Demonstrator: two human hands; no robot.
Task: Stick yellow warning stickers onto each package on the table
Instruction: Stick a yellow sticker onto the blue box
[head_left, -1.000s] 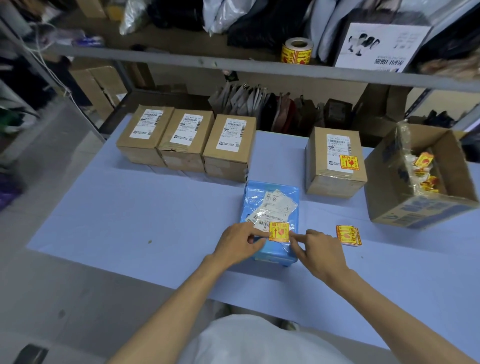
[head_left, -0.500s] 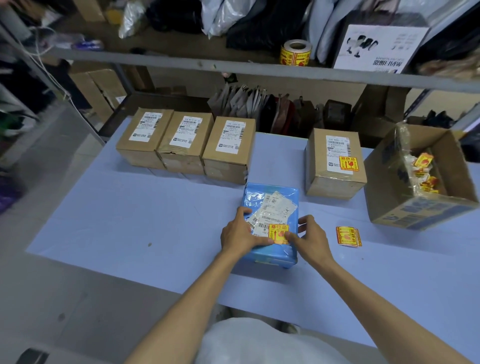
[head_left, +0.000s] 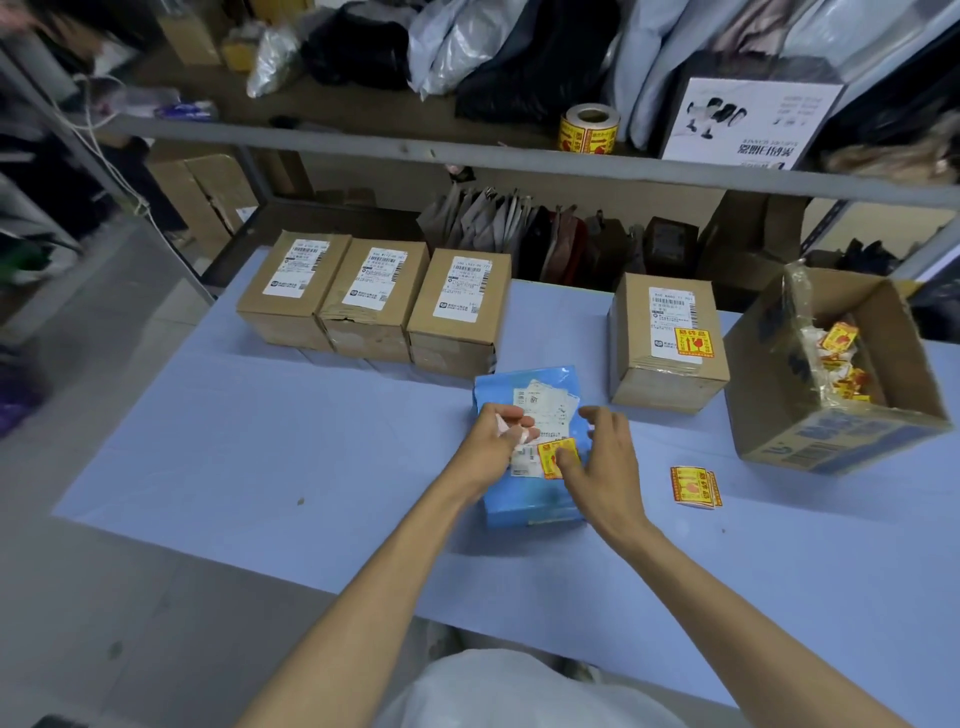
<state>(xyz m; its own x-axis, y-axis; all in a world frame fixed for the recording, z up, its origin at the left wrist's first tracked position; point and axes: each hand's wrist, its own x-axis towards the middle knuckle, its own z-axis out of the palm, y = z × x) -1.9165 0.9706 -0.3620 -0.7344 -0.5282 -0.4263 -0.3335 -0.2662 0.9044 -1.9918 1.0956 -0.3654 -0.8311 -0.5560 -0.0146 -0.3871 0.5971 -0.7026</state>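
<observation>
The right hand (head_left: 602, 462) hangs spread and relaxed over the blue mailer bag (head_left: 530, 501), its thumb on the yellow warning sticker (head_left: 549, 456) at the lower corner of the white shipping label (head_left: 545, 402). The left hand (head_left: 491, 441) rests curled on that label, and its fingers hide whether they pinch anything. Both hands cover the bag's middle. The bag lies mid-table (head_left: 260, 441), back from the front edge, with bare blue surface to its left. To its right lie loose stickers (head_left: 696, 486), then an open carton (head_left: 831, 441).
</observation>
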